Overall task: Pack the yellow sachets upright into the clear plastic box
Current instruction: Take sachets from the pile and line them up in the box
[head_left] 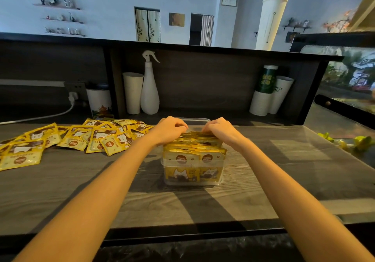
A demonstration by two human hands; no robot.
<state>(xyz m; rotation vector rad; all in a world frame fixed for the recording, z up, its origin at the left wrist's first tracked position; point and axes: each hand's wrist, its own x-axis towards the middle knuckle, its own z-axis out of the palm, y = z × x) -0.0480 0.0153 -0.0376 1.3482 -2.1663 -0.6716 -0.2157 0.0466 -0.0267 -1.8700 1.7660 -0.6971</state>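
Observation:
A clear plastic box (193,182) stands in the middle of the wooden counter, holding several yellow sachets (192,156) packed upright in two rows. My left hand (171,128) and my right hand (221,128) both rest on the tops of the far sachets, fingers curled over their upper edges. The far end of the box behind my hands looks unfilled. A loose pile of yellow sachets (81,137) lies spread flat on the counter to the left of the box.
Against the back panel stand a white spray bottle (149,91), a tall white cup (133,93), a printed cup (99,101) and stacked paper cups (265,93). A white cable (40,116) runs at the far left. Green leaves (355,139) lie at the right edge.

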